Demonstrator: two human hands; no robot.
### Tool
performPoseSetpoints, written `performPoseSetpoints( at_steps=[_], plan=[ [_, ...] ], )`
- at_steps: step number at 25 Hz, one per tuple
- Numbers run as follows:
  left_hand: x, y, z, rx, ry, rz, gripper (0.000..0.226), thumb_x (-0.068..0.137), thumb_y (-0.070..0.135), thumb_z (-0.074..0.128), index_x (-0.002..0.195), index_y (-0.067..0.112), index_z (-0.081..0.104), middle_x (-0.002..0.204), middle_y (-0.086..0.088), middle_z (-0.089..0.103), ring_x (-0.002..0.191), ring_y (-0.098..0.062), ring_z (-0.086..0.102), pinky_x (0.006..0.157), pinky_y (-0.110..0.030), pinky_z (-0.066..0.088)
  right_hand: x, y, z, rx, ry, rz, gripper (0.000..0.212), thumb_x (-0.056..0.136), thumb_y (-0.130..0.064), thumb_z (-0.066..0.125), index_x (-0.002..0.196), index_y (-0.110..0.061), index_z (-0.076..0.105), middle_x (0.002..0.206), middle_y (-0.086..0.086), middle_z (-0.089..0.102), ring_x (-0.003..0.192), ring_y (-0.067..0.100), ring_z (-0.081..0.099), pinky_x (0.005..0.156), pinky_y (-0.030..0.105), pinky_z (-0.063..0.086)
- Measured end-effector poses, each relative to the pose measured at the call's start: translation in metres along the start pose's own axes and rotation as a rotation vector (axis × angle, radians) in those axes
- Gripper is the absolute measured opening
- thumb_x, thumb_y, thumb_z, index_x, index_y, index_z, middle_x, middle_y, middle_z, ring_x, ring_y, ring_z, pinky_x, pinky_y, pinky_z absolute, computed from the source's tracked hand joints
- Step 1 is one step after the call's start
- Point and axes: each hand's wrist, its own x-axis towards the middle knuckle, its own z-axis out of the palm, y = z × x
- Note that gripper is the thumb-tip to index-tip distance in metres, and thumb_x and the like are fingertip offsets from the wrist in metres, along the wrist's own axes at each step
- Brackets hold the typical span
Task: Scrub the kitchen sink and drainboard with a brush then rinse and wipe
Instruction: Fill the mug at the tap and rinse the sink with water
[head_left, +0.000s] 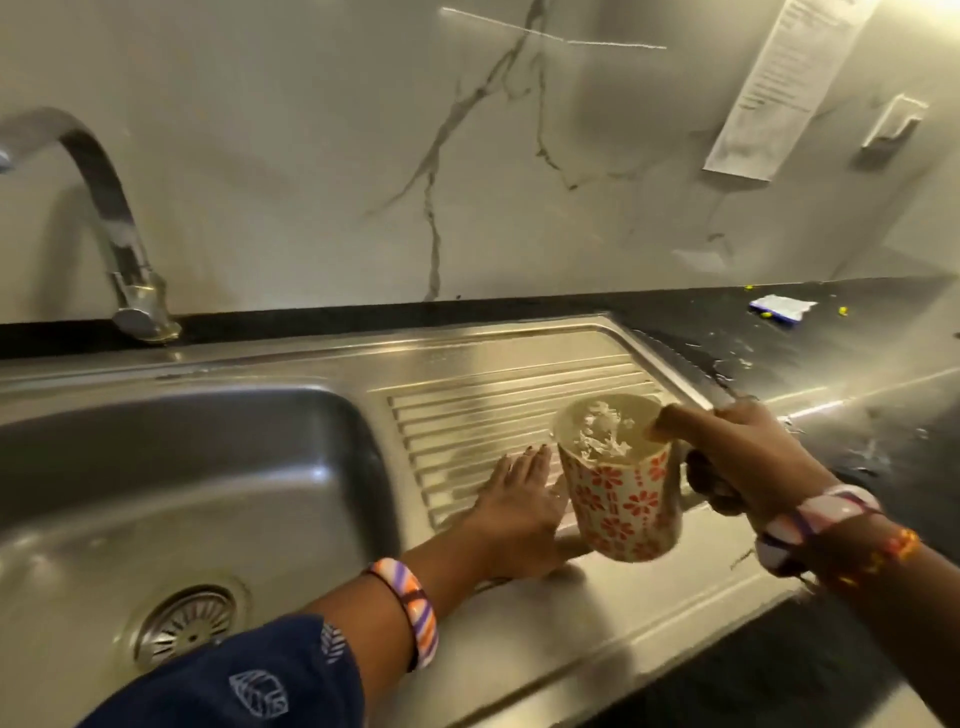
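Note:
The steel sink basin (171, 467) lies at the left, its round drain strainer (187, 623) near the front. To its right runs the ribbed drainboard (498, 384). My left hand (514, 499) rests flat on the ribs, fingers straight. My right hand (737, 457) grips the handle of a white mug with red flowers (618, 483). The mug is tilted over the drainboard and has water in it. No brush is in view.
A curved steel tap (111, 218) stands behind the basin. The dark counter (831, 353) at the right is wet, with a white and blue scrap (782, 307) and small yellow bits. A paper sheet (784, 83) and a switch (891, 127) hang on the marble wall.

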Motion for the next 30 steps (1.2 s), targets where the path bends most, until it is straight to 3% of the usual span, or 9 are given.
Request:
performPoseSetpoints(
  at_steps=[3, 9, 16, 18, 21, 22, 26, 30],
  plan=[
    [0.035, 0.037, 0.016, 0.075, -0.055, -0.003, 0.086, 0.090, 0.064, 0.029, 0.150, 0.012, -0.003, 0.155, -0.017, -0.013, 0.143, -0.029, -0.015, 0.116, -0.045, -0.010, 0.004, 0.033, -0.044, -0.052, -0.023, 0.076, 0.027, 0.084, -0.021, 0.061, 0.070, 0.001, 0.066, 0.045, 0.003, 0.039, 0.038, 0.011, 0.030, 0.041, 0.019, 0.022],
    [0.103, 0.095, 0.027, 0.176, -0.113, 0.110, 0.075, 0.094, 0.053, 0.036, 0.151, 0.020, 0.000, 0.152, -0.016, -0.026, 0.140, -0.029, -0.026, 0.113, -0.051, -0.016, 0.033, 0.078, -0.113, -0.126, -0.025, 0.118, 0.029, 0.085, -0.018, 0.062, 0.074, 0.008, 0.068, 0.036, -0.001, 0.041, 0.033, 0.008, 0.031, 0.033, 0.015, 0.026],
    [0.179, 0.137, 0.036, 0.139, -0.100, 0.075, 0.074, 0.094, 0.056, 0.026, 0.149, 0.023, -0.009, 0.156, -0.002, -0.020, 0.141, -0.021, -0.024, 0.113, -0.048, -0.018, 0.084, 0.093, -0.171, -0.169, -0.050, 0.151, 0.035, 0.085, -0.019, 0.062, 0.080, 0.015, 0.066, 0.057, 0.016, 0.052, 0.047, 0.017, 0.037, 0.048, 0.023, 0.030],
    [0.196, 0.143, 0.038, 0.153, -0.110, 0.028, 0.074, 0.094, 0.053, 0.030, 0.150, 0.021, -0.007, 0.156, -0.004, -0.019, 0.142, -0.023, -0.022, 0.114, -0.051, -0.013, 0.101, 0.094, -0.183, -0.193, -0.049, 0.175, 0.034, 0.085, -0.020, 0.062, 0.078, 0.013, 0.067, 0.047, 0.010, 0.051, 0.041, 0.013, 0.037, 0.041, 0.020, 0.031],
    [0.216, 0.153, 0.036, 0.207, -0.071, -0.043, 0.081, 0.085, 0.039, 0.055, 0.149, 0.013, 0.012, 0.156, -0.014, -0.005, 0.143, -0.032, -0.011, 0.114, -0.056, -0.007, 0.127, 0.090, -0.194, -0.216, -0.060, 0.192, 0.032, 0.086, -0.020, 0.061, 0.067, 0.005, 0.066, 0.036, 0.000, 0.049, 0.037, 0.011, 0.039, 0.036, 0.016, 0.032],
    [0.223, 0.154, 0.034, 0.183, -0.048, -0.085, 0.079, 0.085, 0.037, 0.055, 0.148, 0.011, 0.014, 0.155, -0.017, -0.002, 0.143, -0.034, -0.009, 0.114, -0.054, -0.007, 0.135, 0.088, -0.197, -0.223, -0.067, 0.196, 0.032, 0.087, -0.021, 0.061, 0.065, 0.002, 0.065, 0.034, -0.001, 0.048, 0.034, 0.010, 0.040, 0.035, 0.016, 0.032],
    [0.244, 0.148, 0.022, 0.132, -0.048, -0.215, 0.073, 0.096, 0.037, 0.036, 0.148, 0.007, -0.005, 0.153, -0.019, -0.018, 0.140, -0.035, -0.022, 0.112, -0.049, -0.014, 0.174, 0.074, -0.197, -0.268, -0.088, 0.196, 0.036, 0.088, -0.026, 0.059, 0.069, 0.004, 0.065, 0.027, -0.004, 0.040, 0.022, 0.003, 0.033, 0.027, 0.013, 0.026],
    [0.263, 0.123, 0.015, 0.066, 0.009, -0.303, 0.063, 0.100, 0.036, 0.019, 0.147, 0.004, -0.009, 0.154, -0.016, -0.018, 0.141, -0.030, -0.020, 0.112, -0.042, -0.016, 0.214, 0.058, -0.189, -0.294, -0.073, 0.193, 0.038, 0.085, -0.028, 0.063, 0.060, 0.000, 0.062, 0.030, -0.003, 0.040, 0.039, 0.014, 0.035, 0.043, 0.023, 0.027]
  ],
)
